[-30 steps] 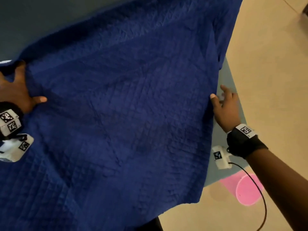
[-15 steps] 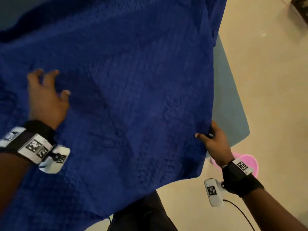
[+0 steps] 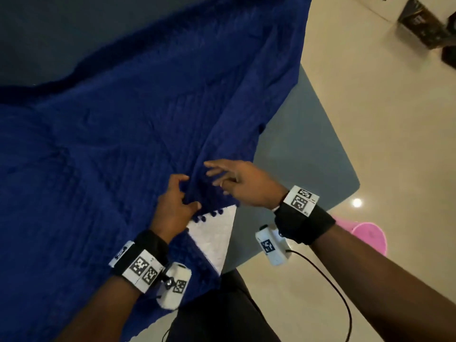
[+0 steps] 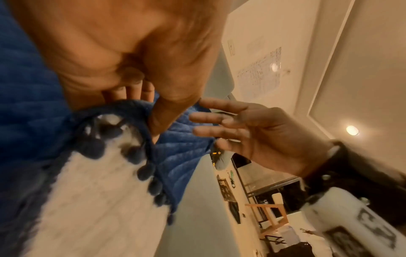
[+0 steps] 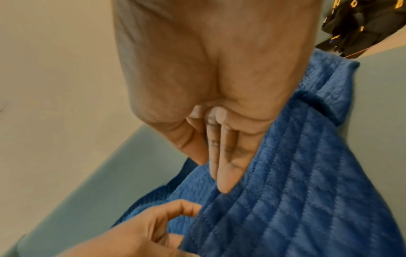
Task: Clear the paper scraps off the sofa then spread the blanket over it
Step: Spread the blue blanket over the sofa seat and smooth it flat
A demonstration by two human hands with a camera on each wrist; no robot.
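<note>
Nearest the camera, the person's dark trousers point(image 3: 222, 314) stand at the front edge of the sofa point(image 3: 303, 154), with a thin black cable point(image 3: 328, 275) trailing from the right wrist unit. Just beyond, the blue quilted blanket point(image 3: 98, 156) has a corner turned back, showing its white underside point(image 3: 214, 233) edged with small blue pom-poms point(image 4: 145, 171).

The left hand point(image 3: 174, 206) grips a raised fold of blanket right above that turned corner, thumb and curled fingers pinching the cloth (the left wrist view shows the hem bunched under the thumb). The right hand point(image 3: 241, 182) sits just beside it, fingers straight and spread, their tips on the same ridge of fabric, holding nothing. The two hands are close together but not touching.

Farther on, the blanket covers most of the seat and rises toward the backrest, leaving a grey-blue strip of sofa bare along the right side. To the right, a pink bin point(image 3: 370, 236) stands on the pale floor point(image 3: 382, 95), and dark boxes point(image 3: 424, 23) sit at the far corner.
</note>
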